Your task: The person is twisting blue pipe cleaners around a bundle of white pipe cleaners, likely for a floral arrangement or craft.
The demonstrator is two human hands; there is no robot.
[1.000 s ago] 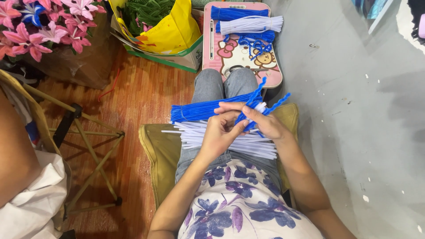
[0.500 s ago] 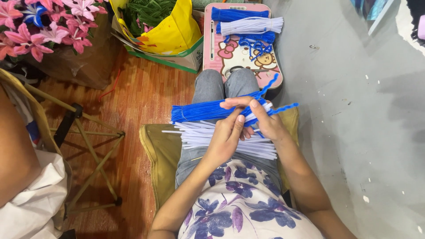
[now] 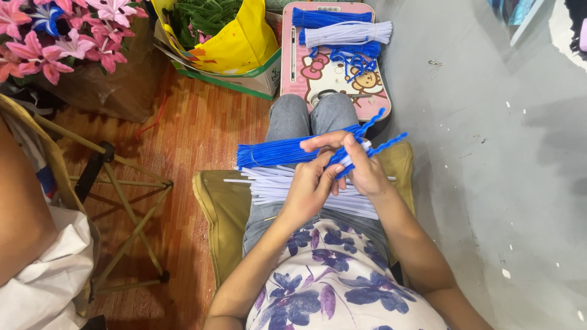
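On my lap lie a bundle of blue pipe cleaners [image 3: 275, 153] and, below it, a bundle of white pipe cleaners [image 3: 275, 183]. My left hand [image 3: 309, 192] and my right hand [image 3: 361, 165] meet above them. Both pinch a few twisted blue and white pipe cleaners [image 3: 373, 146], whose curly blue ends stick out to the upper right. My fingers hide the middle of the twisted piece.
A pink tray [image 3: 333, 73] past my knees carries blue and white pipe cleaner bundles and blue curls. A yellow bag [image 3: 244, 43] of green stems sits in a box. Pink artificial flowers [image 3: 55, 36] are top left, a wooden stand [image 3: 122, 201] and another person's arm [image 3: 18, 214] left.
My hands have shifted slightly over the lap, and the twisted blue ends now point a little further up and right. The bundles on my lap have not moved.
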